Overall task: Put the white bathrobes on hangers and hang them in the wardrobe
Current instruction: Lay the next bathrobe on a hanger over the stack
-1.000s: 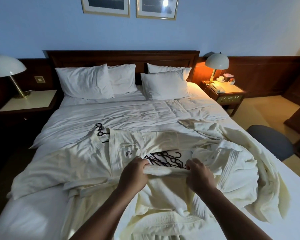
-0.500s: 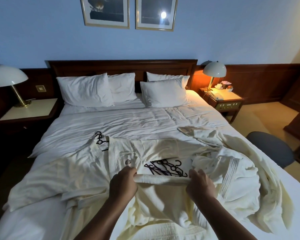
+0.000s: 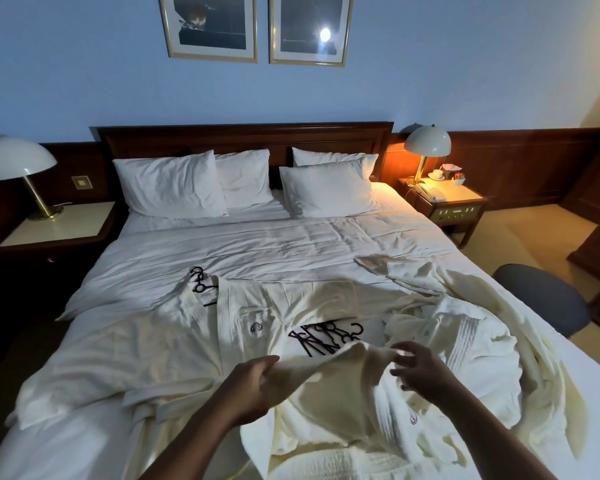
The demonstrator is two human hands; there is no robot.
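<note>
Left hand point(image 3: 248, 388) pinches bathrobe point(image 3: 343, 386) edge; right hand point(image 3: 421, 372) spread open above it, hangers point(image 3: 326, 337) beyond

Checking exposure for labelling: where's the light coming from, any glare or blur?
Head view: dim room, right bedside lamp lit warm, left lamp off; glare spot on the right framed picture; right hand fingers motion-blurred; wide-angle bowing at edges.

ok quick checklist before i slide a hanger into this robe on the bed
1. Left hand pinching the near robe: ok.
2. Right hand gripping the cloth: not ok, fingers spread.
3. Loose hangers within reach beyond the robe: ok.
4. A single hanger separated from the pile: not ok, tangled together.
5. Robe's neck opening found: cannot tell.
6. Wardrobe in view: not ok.
</note>
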